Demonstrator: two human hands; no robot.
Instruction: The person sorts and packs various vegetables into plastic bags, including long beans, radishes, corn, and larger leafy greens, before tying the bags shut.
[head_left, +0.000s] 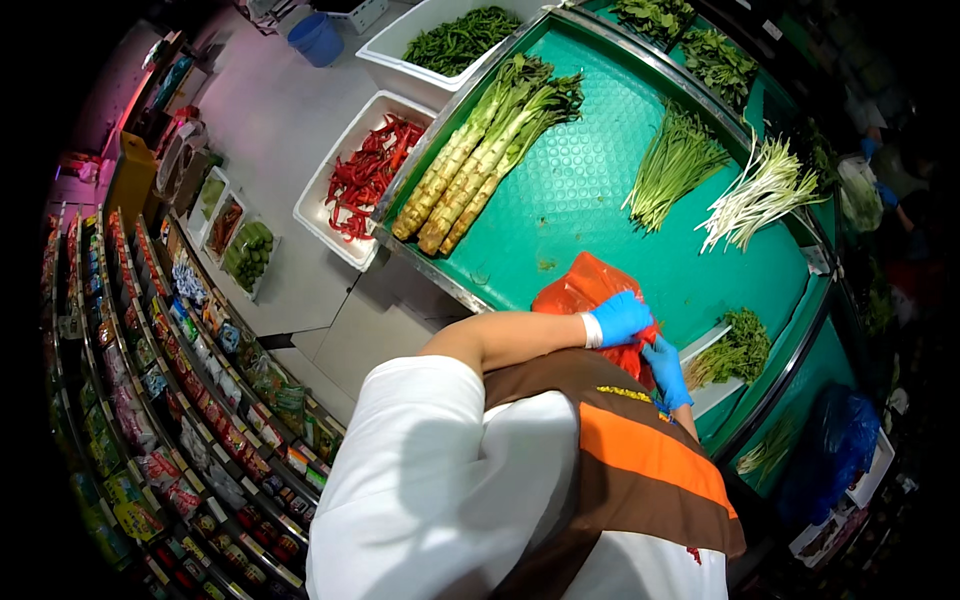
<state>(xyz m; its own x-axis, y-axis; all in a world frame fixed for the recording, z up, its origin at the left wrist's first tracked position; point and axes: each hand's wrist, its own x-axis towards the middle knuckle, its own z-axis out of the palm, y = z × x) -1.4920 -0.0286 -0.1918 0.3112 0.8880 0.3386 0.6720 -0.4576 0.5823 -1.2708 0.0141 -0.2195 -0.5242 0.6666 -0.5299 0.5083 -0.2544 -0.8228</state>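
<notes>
Both my hands wear blue gloves and meet at a red plastic bag (581, 281) at the front edge of a green-lined display bin (577, 195). My left hand (622, 313) is closed on the bag's gathered part. Just below it, my right hand (667, 367) grips the same bag; its fingertips are partly hidden. The bag's contents cannot be made out. Celtuce stalks (480, 165) lie at the bin's left. Thin green stems (671, 169) and a pale, white-stemmed bunch (761, 195) lie at the right. Beside my right hand, a white tray (705, 345) holds leafy greens (739, 349).
White foam boxes of red chillies (375, 176) and green chillies (461, 41) adjoin the bin's left side. A blue bucket (316, 39) stands on the floor. Packaged-goods shelves (217, 382) fill the left. Another person's gloved hand (885, 195) is at the far right, near a clear bag.
</notes>
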